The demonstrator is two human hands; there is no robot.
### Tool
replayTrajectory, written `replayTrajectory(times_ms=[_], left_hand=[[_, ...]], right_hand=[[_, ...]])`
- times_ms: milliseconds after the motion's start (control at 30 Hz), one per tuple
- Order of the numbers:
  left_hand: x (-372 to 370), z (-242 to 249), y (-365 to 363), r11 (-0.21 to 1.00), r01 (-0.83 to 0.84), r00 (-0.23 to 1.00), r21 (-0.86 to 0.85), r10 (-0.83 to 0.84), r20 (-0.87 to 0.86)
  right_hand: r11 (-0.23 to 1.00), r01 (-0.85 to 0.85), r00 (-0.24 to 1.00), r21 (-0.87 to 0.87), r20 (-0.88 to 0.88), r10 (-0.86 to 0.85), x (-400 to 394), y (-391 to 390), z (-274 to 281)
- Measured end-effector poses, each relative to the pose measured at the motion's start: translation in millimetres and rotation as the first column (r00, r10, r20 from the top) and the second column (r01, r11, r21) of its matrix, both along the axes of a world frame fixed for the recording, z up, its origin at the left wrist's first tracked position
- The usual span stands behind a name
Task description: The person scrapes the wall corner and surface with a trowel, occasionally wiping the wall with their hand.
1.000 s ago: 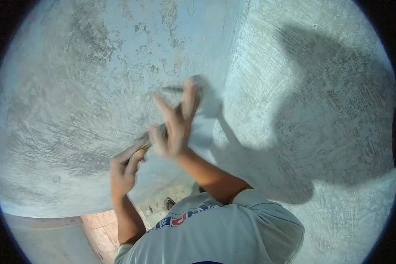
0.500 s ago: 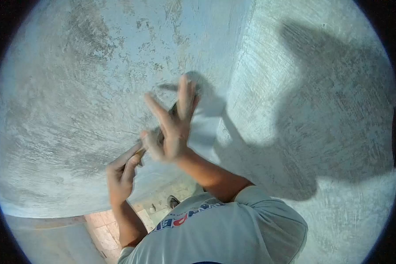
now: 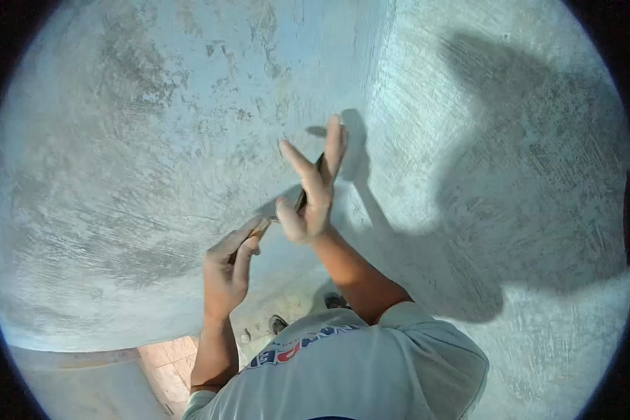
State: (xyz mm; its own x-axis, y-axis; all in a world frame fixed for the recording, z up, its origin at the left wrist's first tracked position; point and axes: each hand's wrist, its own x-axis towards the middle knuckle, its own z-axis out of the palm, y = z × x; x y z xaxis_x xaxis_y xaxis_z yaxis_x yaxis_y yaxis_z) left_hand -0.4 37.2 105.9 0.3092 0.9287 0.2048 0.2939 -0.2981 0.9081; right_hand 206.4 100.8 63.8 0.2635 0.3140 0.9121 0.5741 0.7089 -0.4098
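Observation:
My left hand [image 3: 232,260] is wrapped round the light wooden handle of a flat-bladed tool, which looks like a trowel or scraper [image 3: 260,226]. A thin metal neck runs from the handle toward my right hand [image 3: 315,194]. Dark edges of the blade show beside the right palm and between its spread fingers; the rest of the blade is hidden. Fingers stretched out, the right hand lies over the blade close to the left wall [image 3: 154,182]. That wall is blue with grey, patchy, streaked plaster. Pale dust coats both hands.
A second rough plastered wall [image 3: 427,175] meets the first at a corner just right of my hands, carrying my large shadow. Below are a tiled floor [image 3: 171,367], my shoes [image 3: 278,323] and a small pale object [image 3: 245,336] on the floor.
Both hands and the tool have moved right along the wall, toward the corner. The left hand keeps its grip, and the right hand's fingers stay spread. A second shoe now shows.

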Motion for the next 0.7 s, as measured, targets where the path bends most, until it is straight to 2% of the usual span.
replayTrajectory(times_ms=[67, 100, 167, 267, 300, 333, 367, 433, 567, 633, 667, 700], left_hand=[[-23, 11, -17, 0.998, -0.050, 0.999, -0.029, 0.050, -0.011], [-46, 12, -28, 0.978, -0.134, 0.990, -0.157, 0.126, -0.060], [-79, -10, -53, 0.975, -0.180, 0.976, -0.133, 0.194, 0.102], [-81, -10, -72, 0.957, -0.205, 0.973, -0.205, 0.222, 0.065], [-68, -4, -68, 0.977, -0.184, 0.982, -0.111, 0.187, 0.010], [-44, -6, -61, 0.983, -0.153, 0.986, -0.105, 0.159, 0.050], [-24, -6, -52, 0.988, -0.105, 0.994, -0.111, 0.104, -0.009], [15, -22, -28, 0.999, 0.007, 0.998, 0.054, -0.011, 0.069], [-1, 0, -33, 0.997, -0.032, 0.998, -0.065, 0.035, 0.051], [-46, -5, -43, 0.981, -0.103, 0.994, -0.163, 0.109, 0.030], [-69, -6, -52, 0.954, -0.117, 0.986, -0.275, 0.145, 0.085], [-83, -14, -61, 0.947, -0.180, 0.977, -0.265, 0.204, 0.065]], right_hand=[[0.997, -0.069, 0.997, -0.035, -0.024, 0.068, -28, -13, 4], [0.992, -0.110, 0.994, -0.055, 0.010, 0.111, -49, -20, 6], [0.980, -0.178, 0.981, -0.083, 0.062, 0.183, -88, -33, 0], [0.976, -0.217, 0.973, -0.033, 0.071, 0.218, -84, -31, -5], [0.972, -0.235, 0.971, -0.019, 0.046, 0.236, -67, -29, -3], [0.967, -0.256, 0.966, -0.012, 0.021, 0.256, -49, -28, -2], [0.975, -0.219, 0.975, -0.044, 0.038, 0.220, -24, -27, -2], [0.985, -0.162, 0.985, -0.054, 0.048, 0.165, 14, -17, -3], [0.998, -0.042, 0.996, -0.052, 0.070, 0.046, -3, -17, 1], [0.976, -0.203, 0.978, -0.073, 0.026, 0.206, -48, -27, -5], [0.973, -0.213, 0.975, -0.093, 0.048, 0.218, -68, -34, -3], [0.964, -0.240, 0.967, -0.113, 0.065, 0.248, -86, -40, -4]])
